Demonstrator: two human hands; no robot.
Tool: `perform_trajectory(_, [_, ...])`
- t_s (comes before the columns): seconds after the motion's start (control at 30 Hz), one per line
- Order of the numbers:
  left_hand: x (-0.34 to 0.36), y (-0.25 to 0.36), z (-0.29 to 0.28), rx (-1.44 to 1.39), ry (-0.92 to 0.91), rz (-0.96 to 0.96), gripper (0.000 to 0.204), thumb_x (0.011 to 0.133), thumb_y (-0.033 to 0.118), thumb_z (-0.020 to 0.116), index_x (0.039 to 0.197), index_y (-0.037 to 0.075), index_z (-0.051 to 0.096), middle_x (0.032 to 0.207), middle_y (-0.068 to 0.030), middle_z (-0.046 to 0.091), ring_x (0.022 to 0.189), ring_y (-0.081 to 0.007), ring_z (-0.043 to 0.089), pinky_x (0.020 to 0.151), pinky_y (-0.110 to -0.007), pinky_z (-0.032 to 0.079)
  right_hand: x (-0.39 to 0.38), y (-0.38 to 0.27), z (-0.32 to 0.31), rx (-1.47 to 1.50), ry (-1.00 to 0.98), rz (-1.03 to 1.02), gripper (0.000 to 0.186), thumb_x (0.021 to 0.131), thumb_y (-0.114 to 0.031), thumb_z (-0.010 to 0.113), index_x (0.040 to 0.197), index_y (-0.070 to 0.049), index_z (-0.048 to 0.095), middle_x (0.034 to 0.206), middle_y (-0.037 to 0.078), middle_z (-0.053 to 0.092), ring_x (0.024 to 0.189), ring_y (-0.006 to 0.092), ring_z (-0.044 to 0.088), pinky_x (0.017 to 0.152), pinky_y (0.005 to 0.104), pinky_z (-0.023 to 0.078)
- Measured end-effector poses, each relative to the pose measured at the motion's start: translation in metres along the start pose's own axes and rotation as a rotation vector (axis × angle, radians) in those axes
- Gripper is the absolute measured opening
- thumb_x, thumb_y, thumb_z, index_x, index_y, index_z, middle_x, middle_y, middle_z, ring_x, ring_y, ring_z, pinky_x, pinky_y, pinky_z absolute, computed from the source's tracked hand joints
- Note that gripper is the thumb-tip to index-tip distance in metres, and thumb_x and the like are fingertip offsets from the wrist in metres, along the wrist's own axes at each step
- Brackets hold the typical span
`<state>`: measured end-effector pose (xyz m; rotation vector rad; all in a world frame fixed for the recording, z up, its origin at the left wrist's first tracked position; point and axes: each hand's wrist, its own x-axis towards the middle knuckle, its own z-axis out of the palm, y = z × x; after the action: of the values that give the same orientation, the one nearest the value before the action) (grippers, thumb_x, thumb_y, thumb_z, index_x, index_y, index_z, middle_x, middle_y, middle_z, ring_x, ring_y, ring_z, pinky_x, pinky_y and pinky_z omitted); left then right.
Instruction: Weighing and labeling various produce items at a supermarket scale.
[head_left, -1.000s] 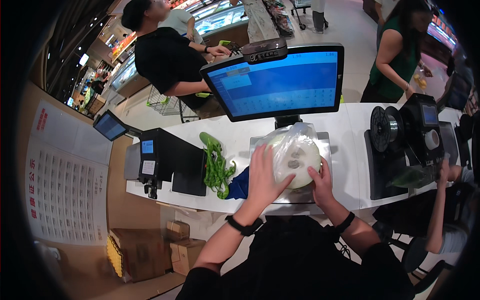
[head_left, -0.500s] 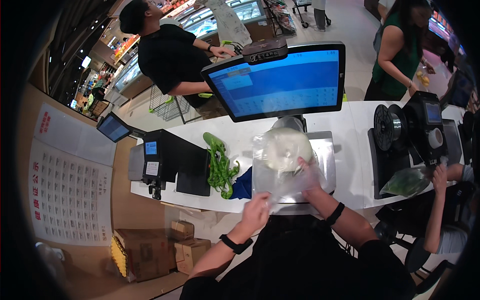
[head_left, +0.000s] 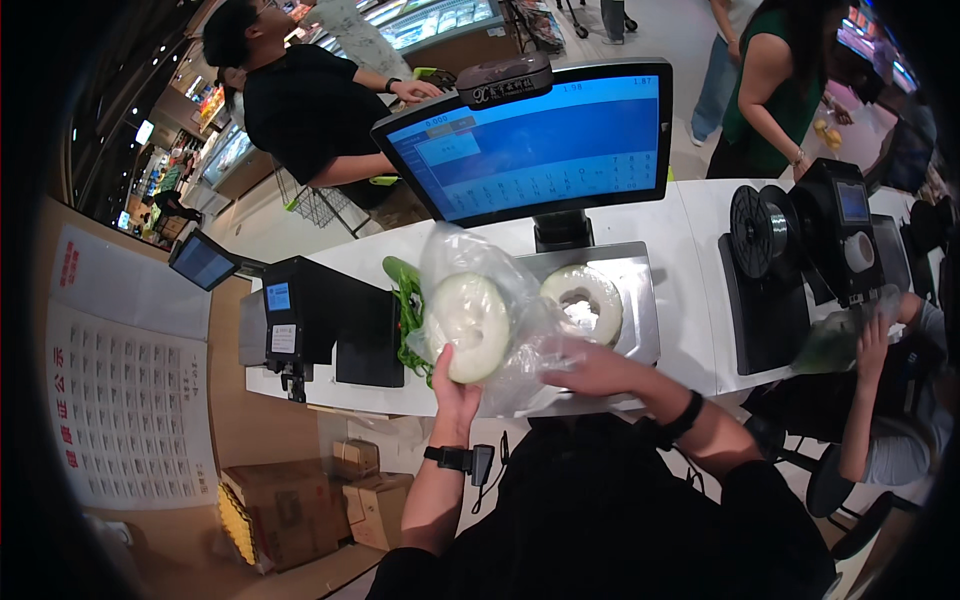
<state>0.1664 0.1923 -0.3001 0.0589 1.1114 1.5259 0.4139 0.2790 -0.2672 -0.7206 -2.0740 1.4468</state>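
Note:
My left hand (head_left: 457, 392) grips a thick, pale winter melon slice (head_left: 470, 320) from below, lifted over the counter. A clear plastic bag (head_left: 450, 245) lies around this slice; I cannot tell if the slice is fully inside. My right hand (head_left: 590, 368), slightly blurred, has its fingers closed on the bag's right side. A second winter melon slice (head_left: 603, 290), a ring with a hollow middle, rests on the steel scale plate (head_left: 638, 330) beyond my right hand. Green peppers (head_left: 405, 305) and a long green vegetable (head_left: 400, 268) lie left of the bag, partly covered.
A large screen (head_left: 540, 140) stands behind the scale. A black machine (head_left: 315, 310) is on the left; another with a wire spool (head_left: 752, 230) is on the right. A co-worker's hand (head_left: 872, 340) holds a bagged green item (head_left: 825, 340). A person in black (head_left: 300, 110) stands across the counter.
The melon on the scale is now two slices apart: one stays on the plate, the other has moved left in my left hand. The bag has moved left and up. My view has shifted slightly.

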Motion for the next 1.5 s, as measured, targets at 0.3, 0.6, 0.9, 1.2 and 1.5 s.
perform_trajectory(0.3, [0.021,-0.024,-0.032,0.011,0.028,-0.019,0.058,0.09,0.03,0.061,0.138,0.006,0.04,0.135,-0.0121,0.051,0.12,-0.0276,0.053,0.097,-0.041,0.048,-0.025,0.147,-0.032,-0.393,0.634,0.309,0.05,0.085,-0.028,0.065,0.122,0.005,0.055,0.129,0.022,0.052,0.121,0.0348,0.049,0.104,0.0405,0.038])
perform_trajectory(0.6, [0.033,-0.037,-0.038,0.075,-0.028,-0.151,0.052,0.094,0.035,0.055,0.135,0.005,0.043,0.13,-0.0121,0.054,0.116,-0.0265,0.057,0.095,-0.042,0.05,-0.018,0.119,-0.005,0.463,0.663,0.374,0.051,0.088,-0.021,0.066,0.131,0.002,0.049,0.127,0.015,0.055,0.114,0.0225,0.054,0.098,0.0304,0.042])
perform_trajectory(0.9, [0.053,-0.04,-0.009,0.136,-0.077,-0.216,0.057,0.092,0.038,0.057,0.137,0.006,0.041,0.128,-0.0136,0.056,0.11,-0.027,0.061,0.083,-0.039,0.055,-0.04,0.072,-0.023,0.65,0.741,0.49,0.058,0.085,-0.01,0.067,0.137,-0.011,0.042,0.098,0.009,0.062,0.086,0.0129,0.06,0.073,0.0265,0.05])
perform_trajectory(1.2, [0.044,-0.048,-0.012,0.82,0.218,0.361,0.062,0.081,0.025,0.074,0.125,-0.005,0.043,0.103,-0.0133,0.056,0.09,-0.0248,0.061,0.072,-0.033,0.053,-0.134,0.042,-0.08,0.761,0.966,0.473,0.056,0.087,-0.016,0.062,0.138,-0.009,0.041,0.106,0.005,0.06,0.087,0.0093,0.057,0.065,0.021,0.045])
perform_trajectory(1.5, [0.019,-0.061,0.071,1.655,-0.144,0.936,0.01,0.085,0.011,0.059,0.085,0.002,0.064,0.088,-0.015,0.063,0.088,-0.0348,0.06,0.073,-0.045,0.048,-0.158,0.061,-0.065,0.747,0.66,0.593,0.058,0.085,-0.01,0.06,0.139,-0.007,0.039,0.098,0.004,0.061,0.074,0.0041,0.056,0.056,0.0161,0.041])
